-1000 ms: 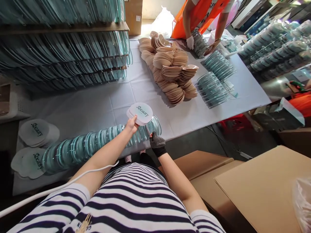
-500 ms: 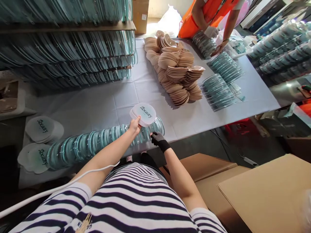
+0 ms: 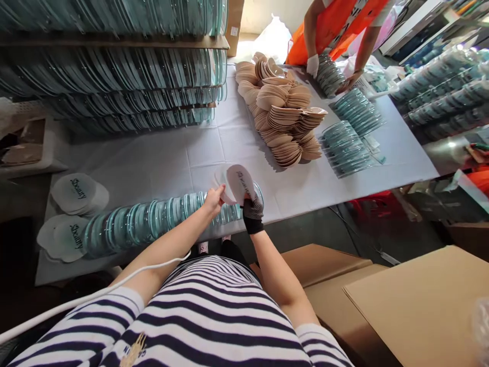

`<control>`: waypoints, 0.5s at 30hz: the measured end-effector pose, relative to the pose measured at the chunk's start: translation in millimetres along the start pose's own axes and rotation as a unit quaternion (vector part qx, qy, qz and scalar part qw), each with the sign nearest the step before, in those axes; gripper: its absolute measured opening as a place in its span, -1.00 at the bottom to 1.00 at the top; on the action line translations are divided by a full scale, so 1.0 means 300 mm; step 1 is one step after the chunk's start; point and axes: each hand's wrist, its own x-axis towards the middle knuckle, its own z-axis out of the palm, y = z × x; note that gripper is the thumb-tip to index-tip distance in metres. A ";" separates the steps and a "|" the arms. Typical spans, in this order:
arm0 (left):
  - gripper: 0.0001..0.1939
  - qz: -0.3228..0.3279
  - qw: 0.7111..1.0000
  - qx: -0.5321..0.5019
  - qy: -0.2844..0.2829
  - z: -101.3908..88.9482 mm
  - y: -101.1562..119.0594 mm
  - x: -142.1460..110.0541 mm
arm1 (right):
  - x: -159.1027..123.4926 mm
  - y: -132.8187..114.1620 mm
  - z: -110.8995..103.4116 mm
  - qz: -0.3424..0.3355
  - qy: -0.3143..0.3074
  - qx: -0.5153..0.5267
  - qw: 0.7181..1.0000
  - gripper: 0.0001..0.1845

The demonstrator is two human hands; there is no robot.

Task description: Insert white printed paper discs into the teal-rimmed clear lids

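Note:
My left hand (image 3: 214,199) grips a small stack of white round printed cards (image 3: 237,183) at its left edge, just above the right end of a long row of clear greenish plastic lids (image 3: 153,221) lying along the table's near edge. My right hand (image 3: 252,210), in a dark dotted glove, pinches the top card at its lower right and bends it upward. Two more piles of white printed cards (image 3: 78,191) lie at the left end of the row.
Stacks of clear lids fill wooden shelves (image 3: 114,76) at the back left. A heap of beige pads (image 3: 282,117) and fanned lids (image 3: 346,145) lie on the white tablecloth (image 3: 171,158). A person in orange (image 3: 336,25) handles lids at the far end. Cardboard boxes (image 3: 412,300) stand at my right.
My right hand has risen from the lid row to the card stack and taken hold of the top card, which now curls up instead of lying flat. The left hand stays put.

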 end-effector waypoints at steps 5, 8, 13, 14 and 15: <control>-0.83 0.009 0.996 -0.065 0.068 -0.024 0.073 0.058 | -0.261 0.141 -0.094 -0.073 -0.042 -0.084 0.993 -0.53; -0.82 0.008 0.996 -0.064 0.061 -0.049 0.075 0.086 | -0.387 0.160 -0.089 -0.108 -0.123 -0.092 0.982 -0.57; -0.78 0.016 0.998 -0.043 0.041 -0.061 0.054 0.106 | -0.273 0.028 0.020 -0.019 -0.236 -0.183 0.954 -0.60; -0.77 0.014 0.998 -0.041 0.039 -0.059 0.054 0.108 | -0.229 -0.002 0.041 -0.005 -0.255 -0.201 0.946 -0.62; -0.77 0.013 0.998 -0.041 0.037 -0.057 0.053 0.110 | -0.191 -0.027 0.057 0.005 -0.264 -0.212 0.941 -0.64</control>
